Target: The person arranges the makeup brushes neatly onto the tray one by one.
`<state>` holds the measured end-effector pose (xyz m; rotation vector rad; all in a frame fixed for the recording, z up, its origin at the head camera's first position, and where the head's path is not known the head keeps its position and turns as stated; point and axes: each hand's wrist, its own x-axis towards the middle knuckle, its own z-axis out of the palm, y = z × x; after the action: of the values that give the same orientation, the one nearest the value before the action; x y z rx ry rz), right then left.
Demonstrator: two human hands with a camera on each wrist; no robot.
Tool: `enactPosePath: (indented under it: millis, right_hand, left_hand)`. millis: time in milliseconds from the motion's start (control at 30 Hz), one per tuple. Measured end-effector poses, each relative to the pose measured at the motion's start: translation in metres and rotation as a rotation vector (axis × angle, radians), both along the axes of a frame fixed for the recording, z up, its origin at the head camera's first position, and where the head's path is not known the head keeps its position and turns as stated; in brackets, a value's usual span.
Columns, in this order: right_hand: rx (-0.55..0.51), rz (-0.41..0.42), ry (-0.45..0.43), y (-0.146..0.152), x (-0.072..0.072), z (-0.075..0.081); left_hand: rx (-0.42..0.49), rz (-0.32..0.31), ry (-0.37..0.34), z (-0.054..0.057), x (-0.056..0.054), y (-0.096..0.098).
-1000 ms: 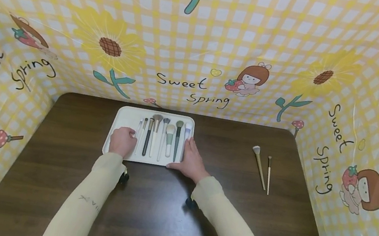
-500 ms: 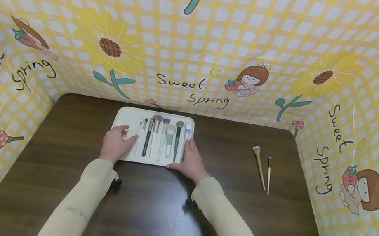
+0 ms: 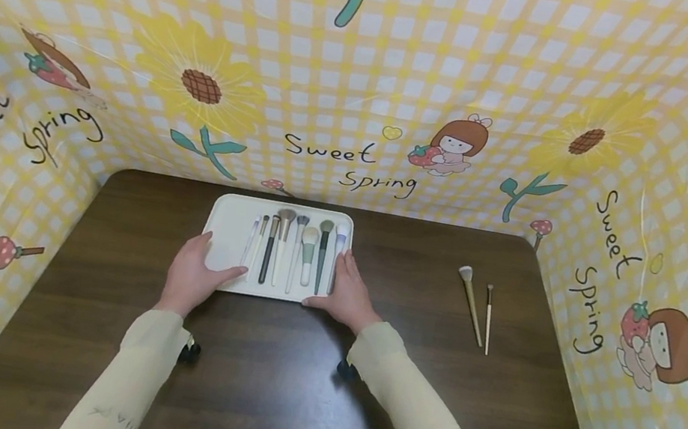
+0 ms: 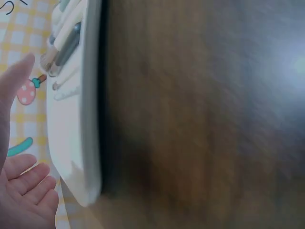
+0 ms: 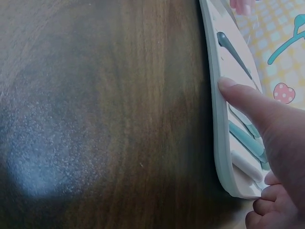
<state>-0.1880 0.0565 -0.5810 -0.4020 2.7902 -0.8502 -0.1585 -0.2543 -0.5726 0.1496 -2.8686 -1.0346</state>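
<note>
A white tray [image 3: 229,216] holds several makeup brushes [image 3: 308,248] in a row, bristles away from me, with bare tray floor on the left. My left hand [image 3: 190,277] is at the tray's left end, fingers straight and thumb spread over the front part; the left wrist view shows the fingers [image 4: 34,183] apart from the tray wall [image 4: 91,143]. My right hand [image 3: 347,295] grips the tray's front right corner. Its thumb [image 5: 248,98] lies on the front rim [image 5: 217,143] and its other fingers bend along the right end, partly hidden.
On the dark wooden table [image 3: 261,383], right of the tray, lie two more makeup brushes: a thicker gold-handled brush [image 3: 472,308] and a thin pale-handled brush [image 3: 487,320]. A yellow checked cloth [image 3: 350,94] hangs along the back and both sides.
My left hand has drawn back from beside the leftmost brush, moved left and toward me, and its curled fingers have straightened. The right hand and the tray have stayed in place.
</note>
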Motion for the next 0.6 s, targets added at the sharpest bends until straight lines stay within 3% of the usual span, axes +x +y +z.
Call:
enactPosePath:
  millis: [333, 600]
  right_hand:
    - [0.002, -0.001, -0.007, 0.000, 0.000, -0.003]
    - [0.000, 0.003, -0.019, 0.001, 0.000, -0.002]
  left_hand:
    - [0.004, -0.048, -0.045, -0.014, 0.014, -0.010]
    - [-0.014, -0.083, -0.067, -0.020, 0.013, -0.015]
